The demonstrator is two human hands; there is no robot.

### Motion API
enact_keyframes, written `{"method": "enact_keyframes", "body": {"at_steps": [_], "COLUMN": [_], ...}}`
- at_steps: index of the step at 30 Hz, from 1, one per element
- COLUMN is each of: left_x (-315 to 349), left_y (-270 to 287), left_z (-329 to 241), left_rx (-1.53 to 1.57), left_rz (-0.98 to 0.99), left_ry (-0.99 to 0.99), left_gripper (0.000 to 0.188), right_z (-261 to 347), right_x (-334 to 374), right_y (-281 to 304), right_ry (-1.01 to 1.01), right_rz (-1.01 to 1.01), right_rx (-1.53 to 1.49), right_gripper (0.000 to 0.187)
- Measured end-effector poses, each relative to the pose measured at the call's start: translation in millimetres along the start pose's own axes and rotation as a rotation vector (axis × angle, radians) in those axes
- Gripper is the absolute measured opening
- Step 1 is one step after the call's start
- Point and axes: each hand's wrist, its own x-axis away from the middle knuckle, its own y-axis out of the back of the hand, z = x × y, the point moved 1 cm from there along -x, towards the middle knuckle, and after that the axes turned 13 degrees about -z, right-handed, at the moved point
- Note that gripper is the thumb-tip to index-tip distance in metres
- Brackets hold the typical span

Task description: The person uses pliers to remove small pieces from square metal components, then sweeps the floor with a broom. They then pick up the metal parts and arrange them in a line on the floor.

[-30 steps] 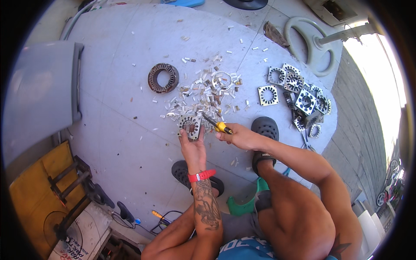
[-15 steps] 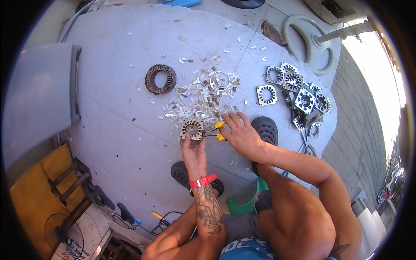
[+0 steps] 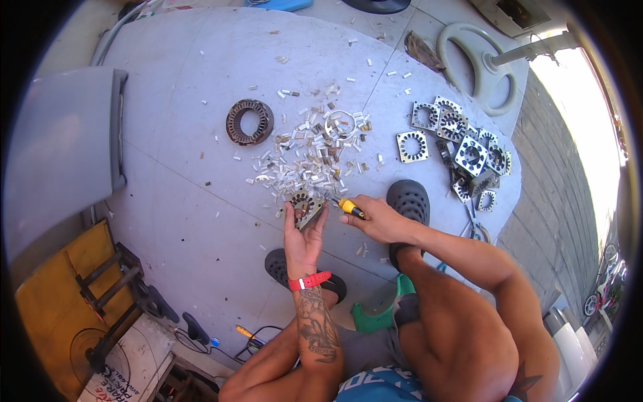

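My left hand [image 3: 303, 246] grips a square metal stator core [image 3: 312, 212], tilted, its round slotted opening showing. Fingers and thumb wrap its lower sides. In my right hand [image 3: 379, 220] are pliers [image 3: 352, 209] with yellow-and-black handles; their jaws are near the core's right edge, and I cannot tell whether they touch it. Just beyond both hands spreads a heap of small silvery and brown pieces [image 3: 305, 154]. A thin pale ring [image 3: 340, 112] lies on that heap. To its left rests a dark round stator core [image 3: 232, 127].
Several square slotted cores [image 3: 471, 167] are piled on the right, near a tool with grey handles [image 3: 481, 231]. My dark clogs [image 3: 408, 201] flank the work area. A grey appliance [image 3: 60, 134] stands at left, a pale wheel-shaped base [image 3: 462, 33] at far right.
The stator core has turned and tilted in my left hand, which shifted slightly right. My right hand moved down and right, and the plier handles, spread before, are now closed together in its grip.
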Motion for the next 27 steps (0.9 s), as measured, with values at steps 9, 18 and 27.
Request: {"method": "enact_keyframes", "body": {"at_steps": [9,18,27], "left_x": [5,8,-2], "left_y": [-1,-9,-2], "left_z": [-5,2,1], "left_rx": [-0.303,-0.375,-0.325], "left_rz": [-0.038,-0.05,-0.072], "left_ry": [-0.111,-0.185,-0.179], "left_gripper": [0.056,0.059,0.054], "right_z": [-6,-5,-1], "right_x": [5,7,-9], "right_y": [14,2,16], "right_ry": [0.77,0.687,0.254], "right_rz": [-0.352,-0.172,-0.182], "right_rx": [0.894,0.967,0.352], "right_gripper": [0.037,0.03,0.031]}}
